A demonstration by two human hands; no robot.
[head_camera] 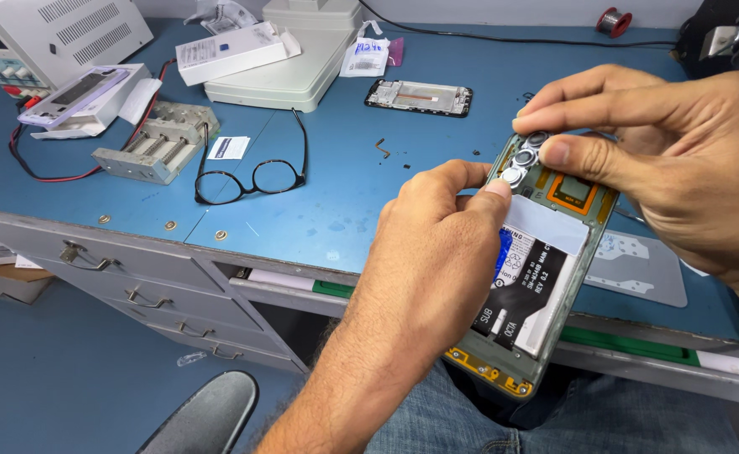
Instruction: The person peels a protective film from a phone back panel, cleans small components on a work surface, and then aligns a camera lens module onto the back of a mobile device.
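While gripping: both hands (554, 210) on opened phone (531, 277).

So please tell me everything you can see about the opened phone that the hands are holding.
The opened phone has its back cover off. A greenish frame surrounds a black and white battery, a flat black cable and a yellow board at the lower end. Three round camera lenses sit at the upper end beside a copper-coloured coil. It is tilted, held above the person's lap at the blue bench's edge. The left hand grips its side; the right hand pinches at the lenses.
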